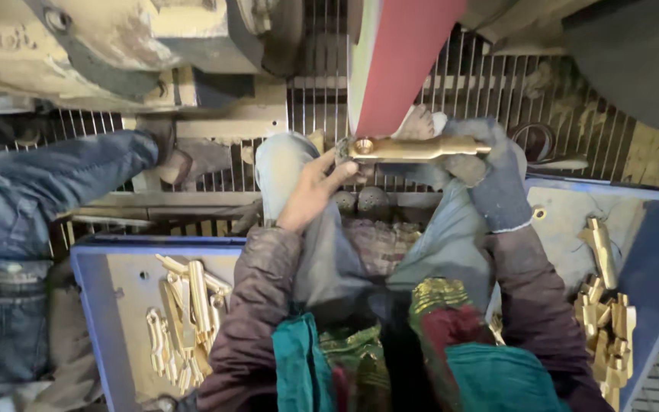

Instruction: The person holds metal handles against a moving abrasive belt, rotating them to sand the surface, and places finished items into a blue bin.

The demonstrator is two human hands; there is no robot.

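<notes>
so the person is holding a long brass fitting sideways right up against the red abrasive belt, with the left end of the piece touching the belt's lower edge. the left hand is bare and pinching the left tip of the fitting with the fingertips, palm turned toward the camera, wrist coming up from a puffy brownish sleeve. the right hand is wearing a grey work glove and wrapping around the right end, fingers closed over it, forearm angling up from the near right. both hands are closed on the same piece, neither one open. as for progress, i'm guessing it's somewhere mid batch: a blue tray on the near left is holding a loose spread of brass pieces, and another blue tray on the right is carrying a heap of brass pieces too, though i can't tell which pile is finished and which is waiting. further off to the left, somebody else's leg in jeans is sitting next to the metal grille.
</notes>
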